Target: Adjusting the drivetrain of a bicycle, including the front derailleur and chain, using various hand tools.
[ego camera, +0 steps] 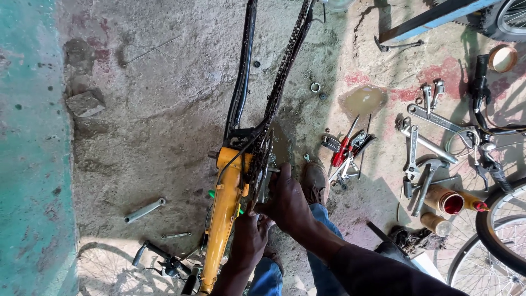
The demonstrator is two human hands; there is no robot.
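Rough concrete floor (164,109), stained and cracked, lay under your work. You had the yellow bicycle frame (223,214) upside down, its black stays and greasy chain (285,66) running away from you. Your right hand (287,205) had its grip closed on the chainring (263,164); your left hand (249,238) clasped the frame just below. Wrenches (419,145) lay scattered well apart.

The single head camera looked steeply down from close above, facing the concrete floor (164,109), its forward direction toward twelve o'clock.
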